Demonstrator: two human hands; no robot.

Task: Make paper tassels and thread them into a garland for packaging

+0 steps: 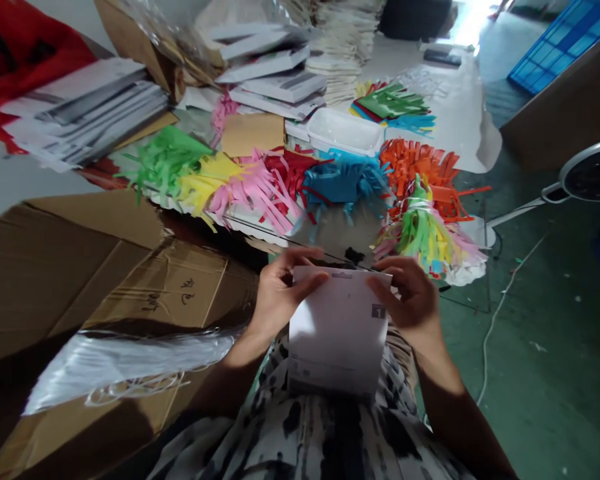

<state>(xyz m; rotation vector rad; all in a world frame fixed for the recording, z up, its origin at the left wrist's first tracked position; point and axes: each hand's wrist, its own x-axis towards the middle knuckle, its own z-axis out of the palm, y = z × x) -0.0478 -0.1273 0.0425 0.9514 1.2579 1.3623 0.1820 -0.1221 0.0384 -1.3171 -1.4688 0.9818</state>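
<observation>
A flat white packaging box (pixel 337 333) with a hang slot near its top edge is held upright in front of my body. My left hand (pixel 285 287) pinches its upper left corner, thumb on the near face. At the upper right corner my right hand (pixel 410 293) grips it in the same way. Just beyond, on the table edge, lie fringed paper strips in green (pixel 167 160), yellow (pixel 210 180), pink (pixel 260 187), red (pixel 290 173), blue (pixel 340 177) and orange (pixel 420 167). A tied multicoloured bundle of strips (pixel 423 230) sits to the right.
An open cardboard box (pixel 195 287) stands at left, a bundle of white strings (pixel 130 360) on it. Stacked white boxes (pixel 275 73), flat white cartons (pixel 95 113) and a white plastic tray (pixel 347 130) are on the table. A fan (pixel 593 173) and a blue crate (pixel 555 50) are at right.
</observation>
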